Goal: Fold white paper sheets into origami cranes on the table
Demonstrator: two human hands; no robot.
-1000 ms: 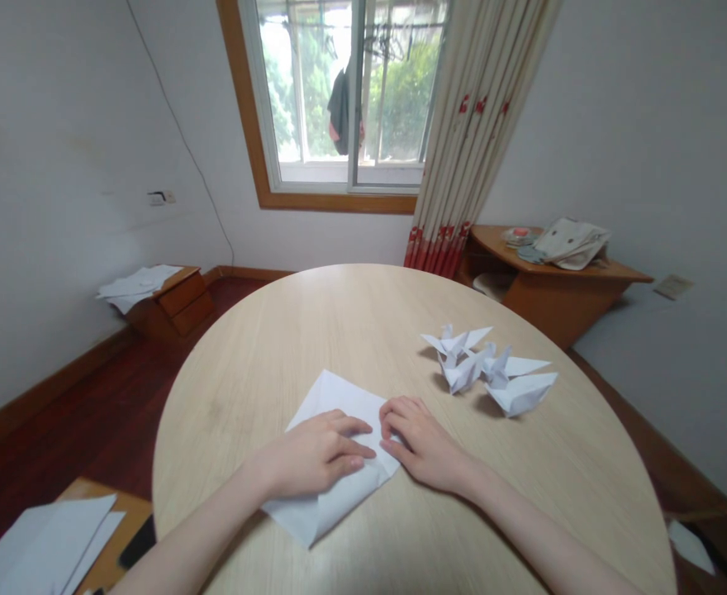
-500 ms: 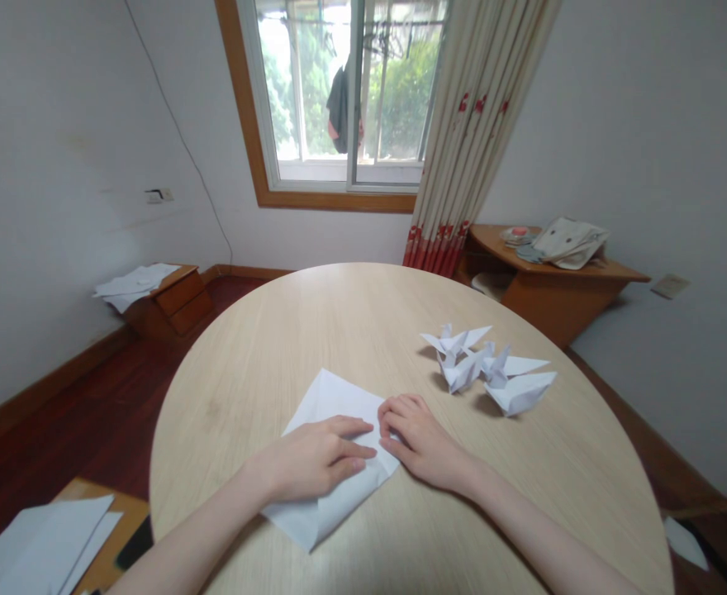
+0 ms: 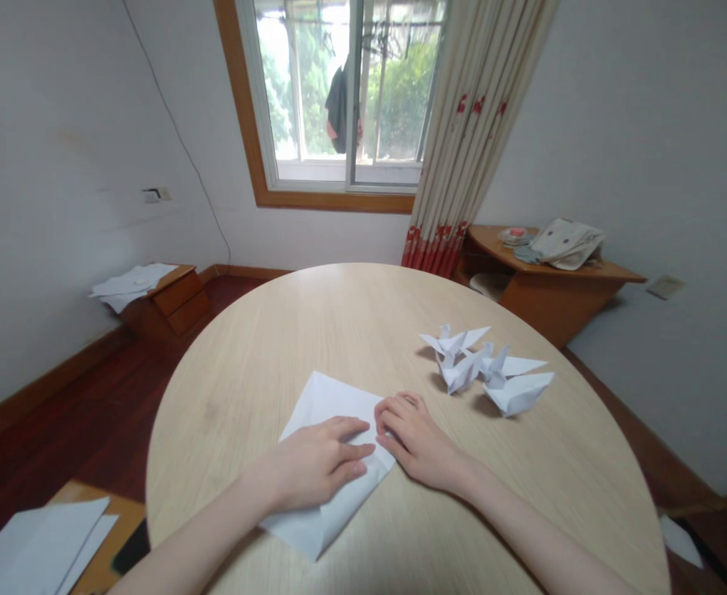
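Your left hand point(image 3: 314, 463) and right hand point(image 3: 419, 438) lay open, pressing the paper point(image 3: 323, 401) flat. Mid-crease, I'd guess; next needed firm, even pressure.

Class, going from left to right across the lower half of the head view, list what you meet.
Loose white sheets → left hand → right hand → folded paper birds. The white paper under both hands overlaps them, so it is left out.
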